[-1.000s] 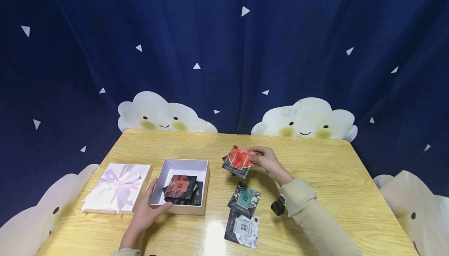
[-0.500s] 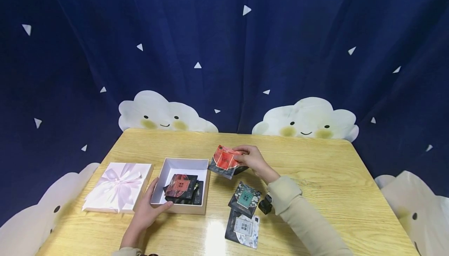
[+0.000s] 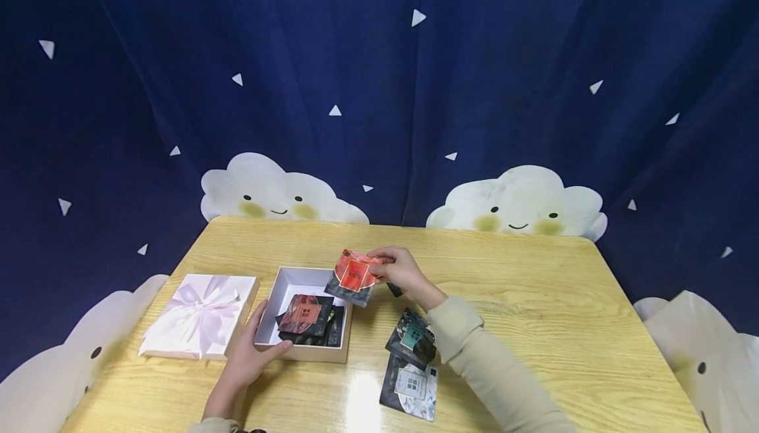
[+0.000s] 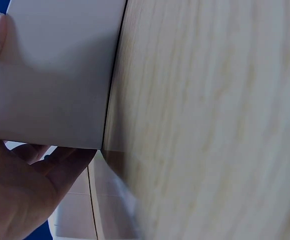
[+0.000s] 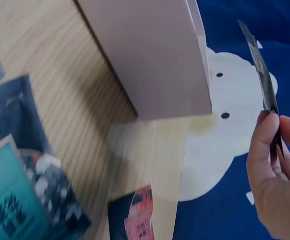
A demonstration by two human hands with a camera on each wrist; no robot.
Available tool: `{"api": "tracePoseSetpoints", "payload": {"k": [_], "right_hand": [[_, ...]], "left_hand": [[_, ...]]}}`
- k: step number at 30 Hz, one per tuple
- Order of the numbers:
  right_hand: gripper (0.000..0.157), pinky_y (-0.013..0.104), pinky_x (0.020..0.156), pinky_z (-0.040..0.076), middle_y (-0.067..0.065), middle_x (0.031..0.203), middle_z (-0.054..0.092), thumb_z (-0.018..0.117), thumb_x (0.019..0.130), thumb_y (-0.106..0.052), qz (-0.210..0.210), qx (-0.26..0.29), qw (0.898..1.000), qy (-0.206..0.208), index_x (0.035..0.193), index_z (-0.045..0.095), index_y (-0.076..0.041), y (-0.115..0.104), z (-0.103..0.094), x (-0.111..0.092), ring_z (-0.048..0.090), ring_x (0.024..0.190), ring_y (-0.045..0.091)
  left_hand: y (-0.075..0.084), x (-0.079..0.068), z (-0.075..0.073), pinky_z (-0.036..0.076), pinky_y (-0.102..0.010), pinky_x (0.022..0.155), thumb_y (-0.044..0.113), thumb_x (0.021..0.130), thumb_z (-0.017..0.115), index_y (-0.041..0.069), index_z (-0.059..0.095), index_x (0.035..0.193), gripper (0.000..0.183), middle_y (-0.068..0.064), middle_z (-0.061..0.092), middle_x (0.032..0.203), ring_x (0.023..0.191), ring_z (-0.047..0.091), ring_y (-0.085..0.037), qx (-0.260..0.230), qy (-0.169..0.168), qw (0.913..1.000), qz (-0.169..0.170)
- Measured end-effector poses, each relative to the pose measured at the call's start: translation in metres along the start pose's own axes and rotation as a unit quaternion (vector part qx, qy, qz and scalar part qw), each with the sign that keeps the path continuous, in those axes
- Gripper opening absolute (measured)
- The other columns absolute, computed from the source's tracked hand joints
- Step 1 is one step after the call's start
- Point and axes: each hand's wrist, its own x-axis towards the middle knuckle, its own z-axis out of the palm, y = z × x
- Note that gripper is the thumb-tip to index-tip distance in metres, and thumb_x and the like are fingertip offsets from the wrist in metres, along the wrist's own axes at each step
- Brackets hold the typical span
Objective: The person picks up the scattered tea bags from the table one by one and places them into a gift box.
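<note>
My right hand pinches a flat red-and-black sachet by its edge, above the right back corner of the open white box. The right wrist view shows that sachet nearly edge-on between thumb and fingers. My left hand holds the box at its front left corner, thumb at the front rim and fingers along the left side. In the left wrist view that hand wraps round the box's corner. Inside the box, a dark red sachet lies on top of other black ones.
To the box's left sits a white lid with a pink ribbon bow. Right of the box, a green-labelled sachet overlaps a white-labelled one. Another red sachet lies on the table. A dark blue curtain hangs behind.
My right hand has carried the red sachet leftward, from beyond the green-labelled sachet to over the box's right back corner. My left hand and the box have stayed put.
</note>
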Motion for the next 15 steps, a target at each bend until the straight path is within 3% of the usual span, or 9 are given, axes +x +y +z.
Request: {"api": "tracePoseSetpoints", "payload": {"k": [3,8,13,15], "right_hand": [[0.029,0.040,0.068,0.055,0.014,0.086,0.062,0.059,0.082,0.009,-0.002,0.011,1.000,-0.013,0.111,0.058,0.010,0.000,0.010,0.000,0.060,0.063,0.013],[0.029,0.036,0.065,0.055,0.016,0.090,0.062,0.058,0.082,0.009,-0.001,0.017,0.999,-0.038,0.111,0.057,0.010,-0.004,0.026,-0.001,0.060,0.063,0.011],[0.028,0.040,0.067,0.055,0.012,0.083,0.061,0.060,0.081,0.009,-0.004,0.010,0.999,-0.050,0.109,0.059,0.009,-0.001,0.042,0.004,0.057,0.059,0.009],[0.028,0.037,0.064,0.055,0.009,0.079,0.059,0.060,0.080,0.009,-0.003,0.005,0.998,-0.055,0.108,0.060,0.008,0.001,0.048,0.004,0.056,0.058,0.009]], "left_hand": [[-0.001,0.000,0.000,0.024,-0.060,0.099,0.021,0.069,0.078,-0.001,0.025,0.140,0.091,-0.034,0.030,0.136,0.123,0.028,-0.050,0.003,0.001,1.0000,0.004],[-0.002,-0.001,-0.001,0.024,-0.060,0.099,0.021,0.069,0.078,-0.001,0.026,0.140,0.091,-0.035,0.030,0.136,0.124,0.028,-0.049,0.005,0.002,1.0000,0.003],[-0.002,-0.001,0.000,0.022,-0.059,0.100,0.020,0.069,0.078,-0.001,0.026,0.140,0.091,-0.034,0.030,0.137,0.124,0.027,-0.049,-0.001,0.001,1.0000,0.004],[-0.002,-0.001,0.000,0.022,-0.059,0.100,0.020,0.070,0.078,-0.001,0.026,0.140,0.091,-0.034,0.029,0.137,0.125,0.027,-0.049,-0.002,0.001,1.0000,0.005]]}}
